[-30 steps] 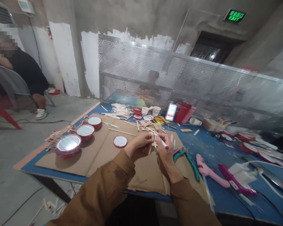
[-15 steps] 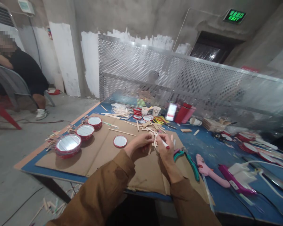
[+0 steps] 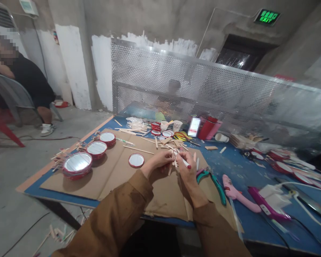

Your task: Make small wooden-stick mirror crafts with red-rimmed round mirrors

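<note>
My left hand [image 3: 160, 162] is closed, its fingertips pinching a small piece made of pale wooden sticks [image 3: 174, 160] over the cardboard sheet [image 3: 117, 180]. Held in my right hand [image 3: 188, 173] is a white marker with a red end [image 3: 186, 164], its tip side pointing at the wooden piece. Whether the tip touches the wood is too small to tell. Left of my hands lies a flat red-rimmed lid [image 3: 136, 160] with a silvery face. Teal-handled pliers [image 3: 216, 187] rest just right of my right hand.
Three red-rimmed silvery tins [image 3: 77, 165] line the cardboard's left side. Loose wooden sticks [image 3: 167, 142] lie beyond my hands. To the right are a pink glue gun [image 3: 238, 198] and a purple power strip [image 3: 267, 205] with cords. A perforated metal panel [image 3: 216, 85] borders the table's back.
The marker and my right fingers have shifted very slightly left, towards the wooden piece. My left hand stays almost still, and the things on the table have not moved.
</note>
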Demonstrator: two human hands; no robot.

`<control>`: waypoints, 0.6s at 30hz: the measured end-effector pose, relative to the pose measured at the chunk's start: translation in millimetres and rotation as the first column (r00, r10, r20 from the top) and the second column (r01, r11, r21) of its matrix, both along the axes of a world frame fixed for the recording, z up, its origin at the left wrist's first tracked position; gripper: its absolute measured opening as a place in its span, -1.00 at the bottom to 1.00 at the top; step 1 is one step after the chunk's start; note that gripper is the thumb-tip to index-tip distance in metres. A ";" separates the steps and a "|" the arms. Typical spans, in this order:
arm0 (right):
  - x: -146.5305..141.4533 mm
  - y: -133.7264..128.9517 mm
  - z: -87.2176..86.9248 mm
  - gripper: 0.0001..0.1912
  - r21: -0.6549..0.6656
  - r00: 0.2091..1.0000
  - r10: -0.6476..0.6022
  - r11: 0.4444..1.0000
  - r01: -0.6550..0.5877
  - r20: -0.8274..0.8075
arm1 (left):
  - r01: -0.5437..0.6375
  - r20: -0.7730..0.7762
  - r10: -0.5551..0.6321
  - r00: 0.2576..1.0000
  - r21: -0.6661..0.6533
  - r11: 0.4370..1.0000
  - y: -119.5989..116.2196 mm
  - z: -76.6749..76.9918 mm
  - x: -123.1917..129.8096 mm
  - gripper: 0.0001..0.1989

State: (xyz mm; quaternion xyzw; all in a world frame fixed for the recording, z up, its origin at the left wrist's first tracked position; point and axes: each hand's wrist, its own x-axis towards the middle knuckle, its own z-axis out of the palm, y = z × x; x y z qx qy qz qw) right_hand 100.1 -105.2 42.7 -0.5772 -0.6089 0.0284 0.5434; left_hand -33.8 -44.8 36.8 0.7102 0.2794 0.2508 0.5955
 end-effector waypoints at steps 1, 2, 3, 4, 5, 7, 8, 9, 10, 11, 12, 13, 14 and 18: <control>0.3 0.2 -0.3 -0.76 0.001 1.000 -0.003 1.000 0.003 -0.004 | 0.000 -0.006 0.000 1.000 0.003 1.000 0.2 -0.3 0.1 -0.62; 0.6 0.4 -0.6 -0.75 0.003 1.000 -0.008 1.000 0.008 -0.008 | 0.000 -0.010 0.001 1.000 0.005 1.000 0.5 -0.7 0.2 -0.62; 0.8 0.6 -0.9 -0.75 0.006 1.000 -0.013 1.000 0.013 -0.010 | -0.002 -0.010 0.002 1.000 0.007 1.000 0.9 -1.3 0.3 -0.62; 1.0 0.8 -1.2 -0.75 0.009 1.000 -0.017 1.000 0.017 -0.010 | -0.004 -0.007 0.004 1.000 0.008 1.000 1.2 -1.9 0.5 -0.62; 1.2 0.9 -1.2 -0.74 0.012 1.000 -0.017 1.000 0.017 -0.008 | -0.004 -0.003 0.004 1.000 0.008 1.000 1.4 -2.5 0.6 -0.61; 1.1 0.7 -1.0 -0.74 0.014 1.000 -0.005 1.000 0.005 -0.005 | -0.003 0.008 0.003 1.000 0.007 1.000 2.0 -3.6 0.9 -0.61; 0.8 0.4 -0.8 -0.75 0.011 1.000 0.005 1.000 -0.005 -0.007 | -0.003 0.012 0.003 1.000 0.006 1.000 2.3 -4.1 1.1 -0.61; 0.4 0.1 -0.6 -0.76 0.002 1.000 0.014 1.000 -0.014 -0.014 | -0.002 0.012 0.002 1.000 0.004 1.000 2.6 -4.5 1.2 -0.61; -0.1 -0.2 -0.3 -0.76 -0.009 0.999 0.020 1.000 -0.020 -0.028 | -0.002 0.009 0.002 1.000 0.003 1.000 3.0 -4.8 1.4 -0.62; -0.6 -0.4 -0.1 -0.76 -0.017 0.999 0.019 1.000 -0.020 -0.043 | -0.002 0.006 0.002 1.000 0.004 1.000 3.4 -5.1 1.5 -0.63; -1.2 -0.7 0.2 -0.76 -0.019 0.999 0.009 1.000 -0.010 -0.054 | -0.003 0.004 0.003 1.000 0.007 1.000 3.8 -5.3 1.7 -0.65; -1.5 -0.9 0.6 -0.75 -0.011 0.998 -0.009 1.000 0.008 -0.066 | -0.003 0.000 0.003 1.000 0.011 1.000 4.1 -5.5 1.9 -0.68; -1.6 -1.1 1.3 -0.74 0.011 0.996 -0.036 0.999 0.037 -0.087 | -0.005 -0.007 0.005 1.000 0.015 1.000 4.4 -5.7 2.2 -0.71; 4.7 -1.4 7.2 -0.71 0.144 0.933 -0.162 0.965 0.217 -0.321 | -0.031 -0.058 0.033 0.998 0.030 0.999 5.0 -6.0 2.8 -0.80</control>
